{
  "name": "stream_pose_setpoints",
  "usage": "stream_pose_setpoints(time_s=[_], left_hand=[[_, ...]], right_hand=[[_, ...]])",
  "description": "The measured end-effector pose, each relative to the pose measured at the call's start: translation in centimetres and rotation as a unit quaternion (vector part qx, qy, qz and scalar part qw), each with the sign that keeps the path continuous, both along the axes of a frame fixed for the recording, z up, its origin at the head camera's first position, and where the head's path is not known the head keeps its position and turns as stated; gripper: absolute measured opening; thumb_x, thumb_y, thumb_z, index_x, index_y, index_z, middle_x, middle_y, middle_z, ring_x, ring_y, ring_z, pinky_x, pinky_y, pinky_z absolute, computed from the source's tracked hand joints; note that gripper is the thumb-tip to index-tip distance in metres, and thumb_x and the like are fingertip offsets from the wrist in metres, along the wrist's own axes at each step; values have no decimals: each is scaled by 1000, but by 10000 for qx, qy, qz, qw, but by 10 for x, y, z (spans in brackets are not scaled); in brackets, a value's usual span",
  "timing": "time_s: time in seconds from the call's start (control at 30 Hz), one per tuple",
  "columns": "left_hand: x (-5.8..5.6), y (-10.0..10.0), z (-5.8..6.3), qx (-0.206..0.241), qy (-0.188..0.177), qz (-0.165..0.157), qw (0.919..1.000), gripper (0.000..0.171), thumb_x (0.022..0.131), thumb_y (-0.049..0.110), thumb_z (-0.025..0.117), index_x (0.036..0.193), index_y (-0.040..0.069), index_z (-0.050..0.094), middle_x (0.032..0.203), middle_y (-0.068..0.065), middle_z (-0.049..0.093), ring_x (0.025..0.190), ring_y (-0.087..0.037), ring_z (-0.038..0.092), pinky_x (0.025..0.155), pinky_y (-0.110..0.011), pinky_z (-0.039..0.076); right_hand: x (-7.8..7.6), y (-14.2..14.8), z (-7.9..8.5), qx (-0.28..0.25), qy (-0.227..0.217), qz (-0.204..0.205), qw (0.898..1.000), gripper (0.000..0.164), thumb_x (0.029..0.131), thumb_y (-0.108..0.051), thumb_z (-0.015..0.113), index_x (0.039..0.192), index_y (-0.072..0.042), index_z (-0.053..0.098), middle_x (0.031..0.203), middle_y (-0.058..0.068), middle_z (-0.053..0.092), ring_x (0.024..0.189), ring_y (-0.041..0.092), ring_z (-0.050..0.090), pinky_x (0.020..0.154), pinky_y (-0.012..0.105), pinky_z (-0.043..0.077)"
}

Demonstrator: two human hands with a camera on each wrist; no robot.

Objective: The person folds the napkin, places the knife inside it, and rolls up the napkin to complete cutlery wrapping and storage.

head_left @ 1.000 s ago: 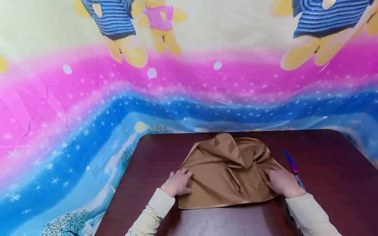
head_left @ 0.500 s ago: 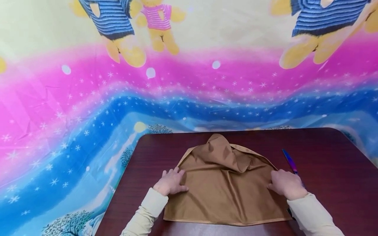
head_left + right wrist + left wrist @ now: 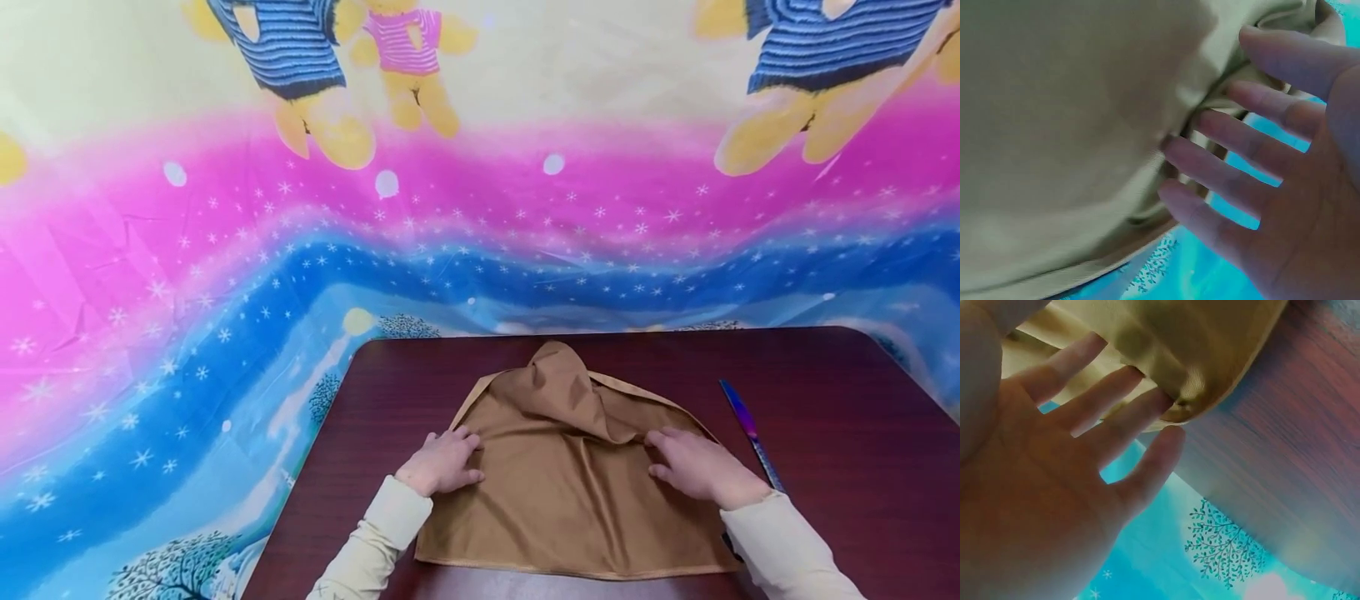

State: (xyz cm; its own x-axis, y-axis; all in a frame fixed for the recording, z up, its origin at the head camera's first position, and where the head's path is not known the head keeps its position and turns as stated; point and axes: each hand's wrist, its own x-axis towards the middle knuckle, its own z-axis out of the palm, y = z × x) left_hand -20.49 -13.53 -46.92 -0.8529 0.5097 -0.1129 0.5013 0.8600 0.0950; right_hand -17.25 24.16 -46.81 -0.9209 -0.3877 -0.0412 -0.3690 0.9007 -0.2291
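A brown cloth (image 3: 540,508) with a stitched hem lies on the dark red table, its near part fairly flat and its far part bunched into a raised fold (image 3: 566,383). My left hand (image 3: 442,462) rests at the cloth's left edge, fingers spread and fairly straight; in the left wrist view the fingertips touch the fabric (image 3: 1166,337) near a rounded corner. On the right side, my right hand (image 3: 697,467) lies over the cloth with fingers extended toward the fold. The right wrist view shows its straight fingertips against the fabric (image 3: 1072,125).
A knife (image 3: 742,417) with a shiny blue-purple blade lies right of the cloth, its lower end close to my right sleeve (image 3: 787,533). The table (image 3: 862,433) has rounded far corners. Behind it hangs a printed backdrop (image 3: 480,208) with bears and snowflakes.
The cloth's near edge has come toward me and spread wider and flatter. My right hand has since moved left from the right edge onto the cloth; my left hand shifted slightly left.
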Motion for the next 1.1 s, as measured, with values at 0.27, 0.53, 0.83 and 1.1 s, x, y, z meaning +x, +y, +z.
stream_pose_setpoints(time_s=[0.27, 0.53, 0.83, 1.1], left_hand=[[2, -2, 13, 289, -256, -56, 9992, 20, 91, 32, 63, 98, 14, 57, 82, -1, 64, 83, -20, 63, 73, -40, 41], [-7, 10, 14, 517, 804, -288, 9950, 13, 93, 24, 61, 95, 13, 66, 102, -6, 59, 91, -24, 59, 71, -39, 49], [-20, 27, 6, 144, 686, -163, 9974, 18, 97, 24, 53, 101, 15, 68, 117, -7, 63, 101, -29, 63, 80, -45, 50], [-22, 28, 5, -21, 736, -49, 9973, 20, 96, 22, 54, 103, 10, 69, 116, -8, 62, 101, -28, 62, 78, -44, 50]], right_hand=[[11, 1, 22, 183, -910, -472, 9946, 21, 83, -21, 71, 72, -16, 53, 66, -3, 49, 60, 12, 45, 56, 32, 37], [0, -13, 20, 230, 348, -178, 9990, 10, 82, -19, 73, 77, -17, 64, 90, 5, 55, 80, 24, 46, 60, 36, 43], [-24, -33, 2, -97, 622, 286, 9976, 12, 89, -13, 63, 95, -7, 71, 126, 19, 60, 104, 38, 53, 80, 47, 50], [-29, -37, -1, -100, 428, 273, 9987, 15, 91, -11, 61, 101, -3, 70, 106, 11, 64, 95, 32, 56, 81, 45, 50]])
